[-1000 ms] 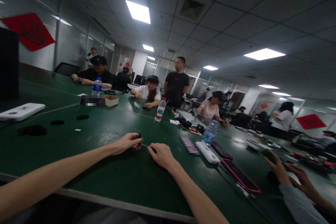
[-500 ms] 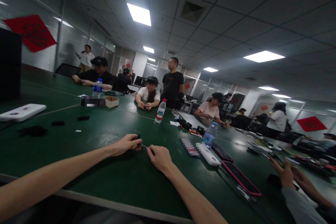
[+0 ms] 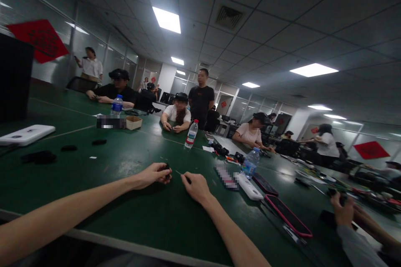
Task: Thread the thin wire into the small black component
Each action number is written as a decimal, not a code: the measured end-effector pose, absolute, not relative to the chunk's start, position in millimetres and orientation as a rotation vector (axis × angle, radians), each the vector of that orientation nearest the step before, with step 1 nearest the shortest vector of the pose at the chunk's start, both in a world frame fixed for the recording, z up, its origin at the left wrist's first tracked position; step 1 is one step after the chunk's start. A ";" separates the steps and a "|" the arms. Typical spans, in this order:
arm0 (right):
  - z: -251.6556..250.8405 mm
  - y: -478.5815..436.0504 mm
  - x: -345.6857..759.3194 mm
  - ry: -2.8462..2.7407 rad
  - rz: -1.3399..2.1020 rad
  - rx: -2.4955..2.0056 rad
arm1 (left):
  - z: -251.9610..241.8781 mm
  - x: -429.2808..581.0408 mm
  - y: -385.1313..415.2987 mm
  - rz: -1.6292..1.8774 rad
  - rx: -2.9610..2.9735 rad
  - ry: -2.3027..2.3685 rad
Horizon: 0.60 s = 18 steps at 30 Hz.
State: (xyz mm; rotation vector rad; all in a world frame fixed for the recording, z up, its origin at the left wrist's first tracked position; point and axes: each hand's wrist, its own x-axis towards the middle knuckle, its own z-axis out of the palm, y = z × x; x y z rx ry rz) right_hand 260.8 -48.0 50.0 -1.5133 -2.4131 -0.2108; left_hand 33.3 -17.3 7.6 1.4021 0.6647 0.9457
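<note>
My left hand (image 3: 153, 174) rests on the green table (image 3: 131, 208) with its fingers pinched on a small black part (image 3: 167, 168). My right hand (image 3: 196, 185) lies just to its right, closed round a thin dark tool (image 3: 183, 175) whose fine tip points toward the black part. A small gap separates the tip from the part. Both forearms stretch in from the near edge.
A blurred card (image 3: 226, 176), a white power bank (image 3: 249, 187) and phones (image 3: 288, 216) lie to the right. Water bottles (image 3: 191, 133) stand farther back. A white box (image 3: 26, 134) and black bits (image 3: 39, 157) sit at left. Another person's hands (image 3: 343, 210) work at right; several people sit opposite.
My hands have drifted slightly apart, so the thin tool's tip is clear of the black part. The standing person at far left walked left.
</note>
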 end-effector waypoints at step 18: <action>47.3 -53.2 251.9 -2.569 -0.285 -1.334 | 8.0 34.1 -19.8 1.010 1.343 0.657</action>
